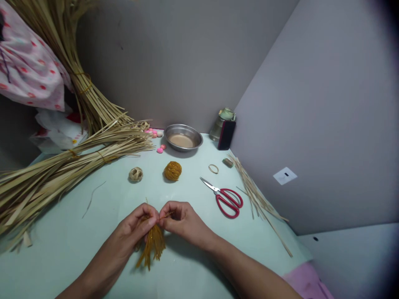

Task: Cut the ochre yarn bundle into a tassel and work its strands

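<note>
Both of my hands meet over the near middle of a pale green table (77, 232). My left hand (135, 228) is closed round the top of a small bundle of golden-brown cords (152, 245), whose loose ends hang toward me like a tassel. My right hand (182, 222) pinches the top of the same bundle, its fingertips pressed against those of the left hand. A ball of the same golden cord (172, 170) lies further back, apart from both hands.
Large sheaves of dry straw strips (62, 166) fill the left side. A small raffia ball (136, 174), a metal bowl (183, 137), red-handled scissers (226, 198), a jar (222, 123), a dark phone-like block (226, 135), pink beads (154, 133) and loose strips (255, 195) lie around.
</note>
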`<action>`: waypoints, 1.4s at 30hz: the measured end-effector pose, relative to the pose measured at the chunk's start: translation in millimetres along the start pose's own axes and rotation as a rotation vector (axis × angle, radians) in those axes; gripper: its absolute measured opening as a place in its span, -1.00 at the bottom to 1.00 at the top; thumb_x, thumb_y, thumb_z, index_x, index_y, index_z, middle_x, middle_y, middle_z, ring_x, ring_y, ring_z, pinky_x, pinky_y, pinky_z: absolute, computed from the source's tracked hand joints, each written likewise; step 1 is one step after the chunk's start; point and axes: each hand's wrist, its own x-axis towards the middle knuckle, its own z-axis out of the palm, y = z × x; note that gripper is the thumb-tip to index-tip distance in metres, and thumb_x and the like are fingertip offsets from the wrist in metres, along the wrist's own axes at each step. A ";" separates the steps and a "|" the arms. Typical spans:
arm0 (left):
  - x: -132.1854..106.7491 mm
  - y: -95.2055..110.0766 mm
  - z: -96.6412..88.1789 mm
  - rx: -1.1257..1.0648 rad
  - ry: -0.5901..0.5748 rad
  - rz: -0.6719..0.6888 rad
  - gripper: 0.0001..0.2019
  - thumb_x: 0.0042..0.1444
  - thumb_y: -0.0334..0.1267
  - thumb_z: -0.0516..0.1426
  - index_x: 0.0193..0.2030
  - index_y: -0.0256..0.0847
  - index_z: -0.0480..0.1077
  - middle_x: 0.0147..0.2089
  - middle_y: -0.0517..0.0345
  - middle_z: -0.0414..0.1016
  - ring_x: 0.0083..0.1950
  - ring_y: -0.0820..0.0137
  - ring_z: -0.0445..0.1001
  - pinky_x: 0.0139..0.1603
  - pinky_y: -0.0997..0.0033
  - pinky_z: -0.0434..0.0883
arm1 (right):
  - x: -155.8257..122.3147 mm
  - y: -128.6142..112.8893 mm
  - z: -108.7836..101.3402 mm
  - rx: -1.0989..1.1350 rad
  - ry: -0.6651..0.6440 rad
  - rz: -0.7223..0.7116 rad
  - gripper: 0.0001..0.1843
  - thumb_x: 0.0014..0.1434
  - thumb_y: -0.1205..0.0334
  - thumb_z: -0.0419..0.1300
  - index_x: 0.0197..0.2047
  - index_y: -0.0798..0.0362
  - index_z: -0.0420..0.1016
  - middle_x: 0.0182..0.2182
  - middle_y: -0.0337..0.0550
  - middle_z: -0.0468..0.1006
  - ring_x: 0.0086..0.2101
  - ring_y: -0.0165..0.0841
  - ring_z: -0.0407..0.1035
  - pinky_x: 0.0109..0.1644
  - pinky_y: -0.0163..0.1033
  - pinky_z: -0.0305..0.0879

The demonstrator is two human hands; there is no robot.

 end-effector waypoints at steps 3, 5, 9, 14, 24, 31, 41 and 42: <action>-0.7 1.4 -0.4 -0.010 -0.007 0.016 -0.79 0.27 -0.01 0.19 -0.28 -0.06 0.39 -0.32 0.27 0.28 -0.28 0.37 0.22 -0.28 0.44 0.23 | 0.8 -0.4 -0.3 0.045 -0.012 0.020 -0.69 -0.09 0.14 0.47 -0.42 0.10 0.46 -0.55 -0.35 0.37 -0.50 -0.49 0.14 -0.35 -0.32 0.05; -1.4 2.4 -0.3 -0.016 -0.005 0.030 -0.79 0.26 -0.01 0.20 -0.29 -0.06 0.40 -0.32 0.27 0.31 -0.28 0.36 0.24 -0.28 0.44 0.24 | 1.3 -0.3 -0.3 0.062 -0.012 0.028 -0.67 -0.11 0.13 0.48 -0.41 0.11 0.46 -0.54 -0.34 0.38 -0.49 -0.49 0.15 -0.34 -0.32 0.06; -3.6 4.3 1.3 -0.034 0.021 0.048 -0.80 0.26 -0.04 0.20 -0.31 -0.05 0.39 -0.20 0.19 0.48 -0.17 0.30 0.37 -0.17 0.39 0.32 | 1.6 0.9 -0.3 0.055 -0.039 0.006 -0.74 -0.07 0.17 0.42 -0.44 0.09 0.43 -0.53 -0.34 0.35 -0.49 -0.50 0.14 -0.34 -0.31 0.06; -4.5 5.4 2.1 -0.023 0.045 0.075 -0.81 0.27 -0.05 0.20 -0.32 -0.04 0.38 0.38 0.13 0.36 0.35 0.12 0.27 0.30 0.17 0.19 | 0.7 0.2 0.0 0.058 -0.055 -0.024 -0.78 -0.05 0.20 0.40 -0.43 0.09 0.46 -0.55 -0.33 0.38 -0.51 -0.49 0.16 -0.34 -0.30 0.09; 3.0 -1.5 -0.8 0.118 0.046 0.069 -0.81 0.23 -0.01 0.22 -0.18 -0.02 0.39 -0.29 0.29 0.42 -0.31 0.36 0.31 -0.24 0.37 0.27 | 4.0 -1.2 -0.2 0.109 0.052 -0.107 -0.65 -0.07 0.05 0.50 -0.41 0.10 0.52 -0.51 -0.27 0.40 -0.47 -0.45 0.18 -0.35 -0.30 0.07; 1.7 -2.4 -1.3 0.163 0.063 0.037 -0.79 0.27 0.01 0.17 -0.20 -0.05 0.39 -0.43 0.33 0.27 -0.33 0.35 0.24 -0.25 0.34 0.18 | 1.4 -6.4 -3.1 0.042 0.109 -0.140 -0.70 0.07 0.02 0.40 -0.35 0.09 0.51 -0.46 -0.26 0.40 -0.43 -0.43 0.20 -0.30 -0.27 0.12; 2.4 2.3 3.7 0.048 0.112 0.046 -0.75 0.18 -0.01 0.26 -0.18 -0.04 0.32 -0.39 0.36 0.35 -0.34 0.39 0.28 -0.28 0.38 0.21 | 3.1 3.6 -0.8 0.052 0.020 -0.112 -0.63 -0.06 0.09 0.51 -0.28 0.10 0.53 -0.46 -0.29 0.44 -0.44 -0.46 0.24 -0.29 -0.29 0.17; 2.6 2.2 3.9 0.048 0.106 0.047 -0.74 0.17 -0.01 0.26 -0.19 -0.05 0.31 -0.43 0.38 0.32 -0.36 0.39 0.27 -0.30 0.38 0.20 | 3.7 3.3 -2.1 0.035 0.054 -0.118 -0.67 -0.02 0.08 0.48 -0.33 0.10 0.52 -0.49 -0.30 0.42 -0.46 -0.46 0.22 -0.31 -0.30 0.15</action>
